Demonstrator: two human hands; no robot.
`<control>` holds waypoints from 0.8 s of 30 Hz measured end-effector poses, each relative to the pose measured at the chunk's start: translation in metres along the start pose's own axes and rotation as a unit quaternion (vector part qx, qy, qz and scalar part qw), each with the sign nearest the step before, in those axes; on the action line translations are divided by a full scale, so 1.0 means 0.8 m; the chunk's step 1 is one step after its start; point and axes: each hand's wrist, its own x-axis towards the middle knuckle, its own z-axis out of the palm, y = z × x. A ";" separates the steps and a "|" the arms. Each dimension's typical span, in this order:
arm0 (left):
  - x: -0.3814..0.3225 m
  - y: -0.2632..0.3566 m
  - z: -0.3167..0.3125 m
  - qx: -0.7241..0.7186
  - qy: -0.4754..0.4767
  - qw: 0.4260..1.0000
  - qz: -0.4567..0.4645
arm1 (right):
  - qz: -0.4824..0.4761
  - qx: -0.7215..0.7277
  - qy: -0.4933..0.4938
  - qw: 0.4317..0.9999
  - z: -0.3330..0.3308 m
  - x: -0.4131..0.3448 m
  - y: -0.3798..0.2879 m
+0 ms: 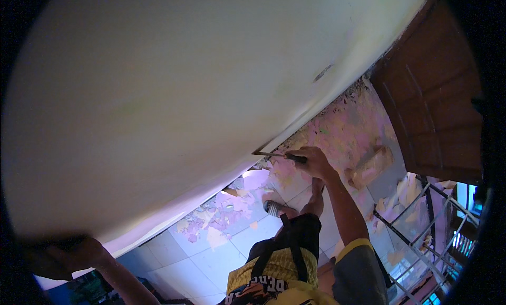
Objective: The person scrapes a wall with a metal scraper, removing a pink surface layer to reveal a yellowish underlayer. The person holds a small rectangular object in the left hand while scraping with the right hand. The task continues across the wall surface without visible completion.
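Observation:
A scraper with a dark handle and a thin metal blade is held in my right hand. The tip of its blade meets the lower part of a pale wall, above the floor. Out to the far left, my left hand is raised by the wall beside a dark shape. Shadow hides its fingers, so I cannot tell whether it grips anything. A dark scuff marks the wall above and to the right of the blade.
Pink and cream paint flakes litter the tiled floor along the wall. A worn brownish block lies to the right, near a brown panelled door. Metal scaffold-like bars stand lower right. My sandalled foot is below the scraper.

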 end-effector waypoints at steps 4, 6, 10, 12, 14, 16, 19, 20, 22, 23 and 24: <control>0.002 -0.007 0.003 0.002 -0.002 1.000 0.014 | -0.080 -0.101 -0.037 0.991 0.012 0.027 -0.034; -0.001 -0.008 0.004 -0.007 0.008 1.000 -0.016 | -0.029 -0.088 -0.040 0.995 0.020 0.030 -0.039; 0.000 0.007 0.008 -0.166 -0.011 0.977 -0.132 | 0.013 -0.005 -0.033 0.999 0.045 0.016 -0.029; 0.005 0.020 0.009 -0.084 0.004 0.994 -0.068 | 0.004 0.018 -0.015 1.000 0.057 0.009 -0.021; 0.011 0.031 0.008 -0.096 0.004 0.991 -0.093 | 0.033 0.034 -0.031 0.998 0.066 0.006 -0.013; 0.017 0.039 0.008 -0.195 -0.013 0.962 -0.190 | -0.015 0.010 -0.016 1.000 0.068 0.008 -0.001; 0.024 0.046 0.008 -0.228 -0.017 0.945 -0.235 | -0.036 -0.029 -0.031 0.998 0.068 0.021 0.016; 0.026 0.049 0.007 -0.230 -0.014 0.943 -0.238 | -0.062 -0.036 -0.011 0.997 0.073 0.028 0.016; 0.031 0.053 0.009 -0.204 -0.007 0.957 -0.208 | -0.098 0.003 -0.046 0.994 0.094 0.040 0.006; 0.035 0.057 0.010 -0.172 -0.004 0.969 -0.178 | -0.120 0.001 -0.058 0.991 0.108 0.049 -0.002; 0.036 0.060 0.008 -0.101 -0.003 0.988 -0.113 | -0.132 0.041 -0.081 0.987 0.140 0.057 -0.026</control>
